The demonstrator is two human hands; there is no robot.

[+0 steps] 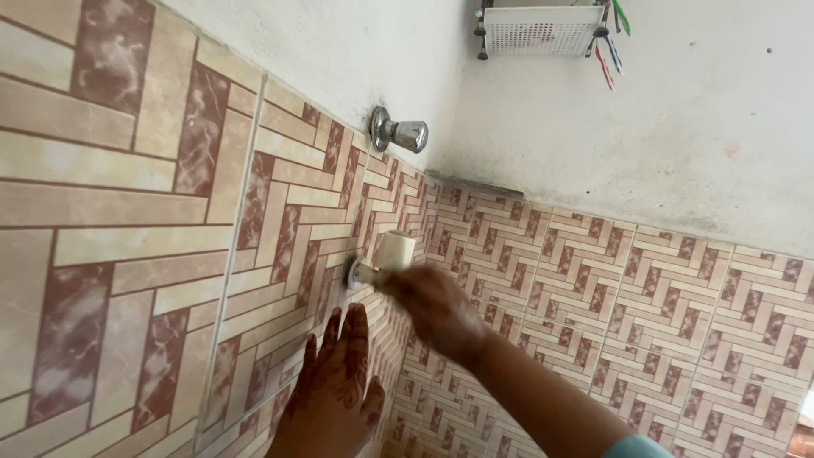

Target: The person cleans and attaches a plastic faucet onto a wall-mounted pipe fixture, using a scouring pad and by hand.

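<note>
Left hand [335, 390] flat, fingers spread on tiled wall [153, 254]; right hand [432, 309] closed on cream tap [392, 253]; no water visible.

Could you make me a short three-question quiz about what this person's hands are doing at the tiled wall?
1. True or false: the left hand lies flat on the tiled wall.
2. What does the right hand reach for: A the cream tap, B the chrome valve, C the white rack?
3. Which fitting sits higher on the wall?

Key: 1 true. 2 A. 3 the chrome valve.
</note>
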